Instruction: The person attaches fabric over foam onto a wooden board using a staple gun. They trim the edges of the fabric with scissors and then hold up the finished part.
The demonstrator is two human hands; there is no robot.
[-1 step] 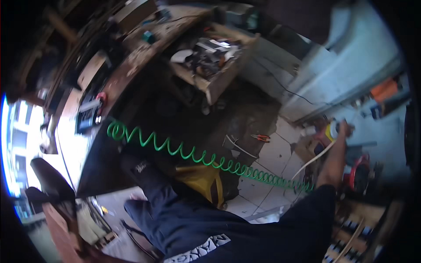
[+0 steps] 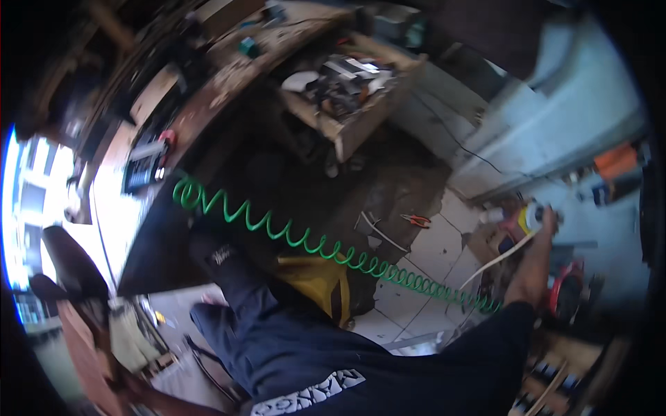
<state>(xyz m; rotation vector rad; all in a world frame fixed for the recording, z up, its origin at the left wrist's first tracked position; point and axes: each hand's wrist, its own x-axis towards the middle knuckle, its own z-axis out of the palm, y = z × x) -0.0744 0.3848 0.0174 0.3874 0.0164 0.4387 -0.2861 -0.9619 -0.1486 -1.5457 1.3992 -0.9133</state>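
Observation:
My right arm stretches out to the right, and my right hand point(image 2: 551, 220) is at a small yellow and white object point(image 2: 533, 216) whose kind I cannot make out. Blur hides the fingers, so whether they grip it is unclear. From beside the hand a pale cord or tube point(image 2: 496, 262) curves down toward a green coiled hose point(image 2: 361, 262). That hose hangs across the view from the left to beneath my right arm. My left hand is not visible.
An open wooden drawer point(image 2: 338, 135) full of mixed parts juts from the workbench point(image 2: 229, 80). Orange-handled pliers point(image 2: 416, 220) lie on the floor. A yellow bag-like thing point(image 2: 316, 284) sits near my legs. At right are a red round object point(image 2: 565, 288) and an orange item point(image 2: 616, 161).
The view has shifted slightly, so the drawer and bench appear farther right. My right hand stays beside the yellow and white object.

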